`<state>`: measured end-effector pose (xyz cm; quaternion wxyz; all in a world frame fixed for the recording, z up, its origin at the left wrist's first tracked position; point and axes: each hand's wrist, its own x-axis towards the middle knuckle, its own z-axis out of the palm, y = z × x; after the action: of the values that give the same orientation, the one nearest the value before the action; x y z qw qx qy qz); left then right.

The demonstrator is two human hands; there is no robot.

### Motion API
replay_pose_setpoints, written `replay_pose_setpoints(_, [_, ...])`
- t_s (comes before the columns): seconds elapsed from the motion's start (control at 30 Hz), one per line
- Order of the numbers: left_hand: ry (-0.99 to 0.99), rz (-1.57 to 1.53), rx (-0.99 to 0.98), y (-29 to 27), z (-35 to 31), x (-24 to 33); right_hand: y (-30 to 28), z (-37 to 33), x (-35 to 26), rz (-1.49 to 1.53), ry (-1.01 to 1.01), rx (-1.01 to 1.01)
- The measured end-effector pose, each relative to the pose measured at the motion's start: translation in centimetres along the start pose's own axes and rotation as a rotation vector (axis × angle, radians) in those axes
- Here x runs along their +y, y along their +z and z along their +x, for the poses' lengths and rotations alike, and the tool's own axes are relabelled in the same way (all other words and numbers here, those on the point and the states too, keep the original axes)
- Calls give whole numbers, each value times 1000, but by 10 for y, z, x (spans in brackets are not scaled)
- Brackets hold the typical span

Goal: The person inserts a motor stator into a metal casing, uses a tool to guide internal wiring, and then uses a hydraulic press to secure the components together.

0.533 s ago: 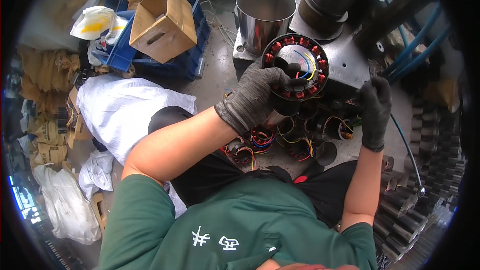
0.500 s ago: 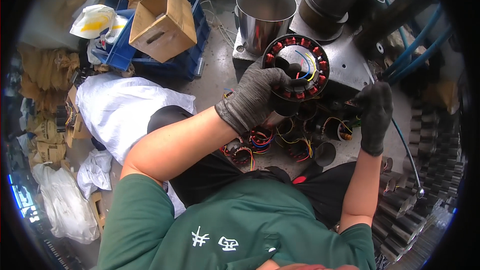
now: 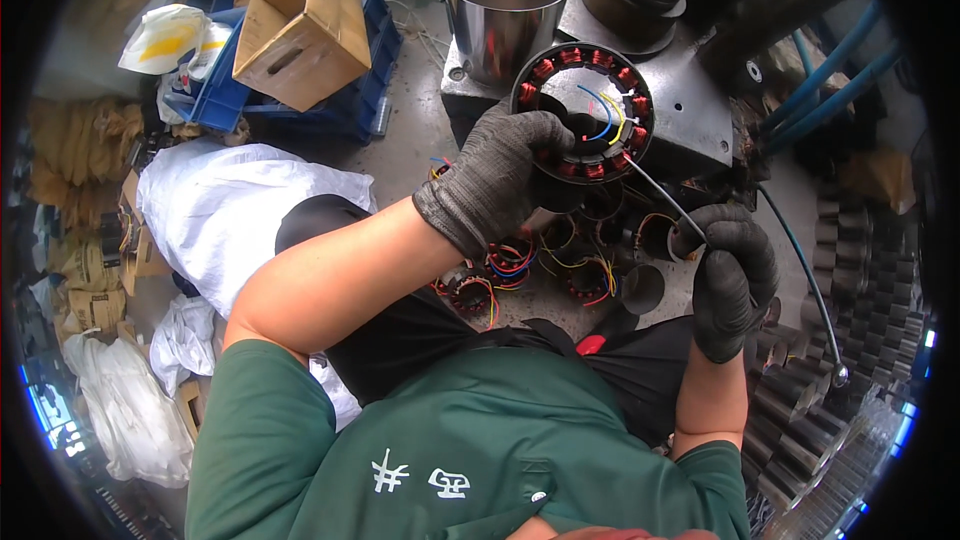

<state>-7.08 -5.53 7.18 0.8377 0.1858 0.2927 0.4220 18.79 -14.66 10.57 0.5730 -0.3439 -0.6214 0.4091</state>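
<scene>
My left hand [image 3: 505, 170], in a dark grey knit glove, grips a round motor stator [image 3: 639, 98] by its near left rim. Red copper coils line the ring. A blue lead and a yellow lead [image 3: 619, 128] curve across its opening. Closed around a thin metal rod [image 3: 662, 187], my gloved right hand [image 3: 738, 275] is to the right and nearer me. The rod's far end meets the stator's lower right edge; whether it touches a coil or the rim cannot be told. Its handle end is hidden in the fist.
Beyond the stator, a shiny steel cylinder [image 3: 500, 35] stands on a metal machine base [image 3: 700, 135]. Several wired stators [image 3: 588, 278] lie below my hands. Metal tubes [image 3: 790, 405] are stacked at right. A cardboard box [image 3: 305, 40] sits on a blue crate [image 3: 378, 60] at far left.
My right hand has moved left and nearer me, and the rod now reaches the stator's edge. The stator stays in my left hand. The whole view has shifted slightly.
</scene>
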Motion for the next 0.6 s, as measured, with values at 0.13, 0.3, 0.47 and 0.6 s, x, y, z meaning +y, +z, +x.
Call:
replay_pose_setpoints(0.13, [64,42,-52,-2,4,-3,-3,2,2,-10,-4,-8])
replay_pose_setpoints(0.3, [145,147,-40,0,5,-6,-3,3,5,-68,15,-9])
replay_pose_setpoints(0.47, [278,267,39,6,3,-9,7,1,6,-157,79,-17])
replay_pose_setpoints(0.6, [437,680,120,15,-6,-12,13,-2,19,-372,1,-66])
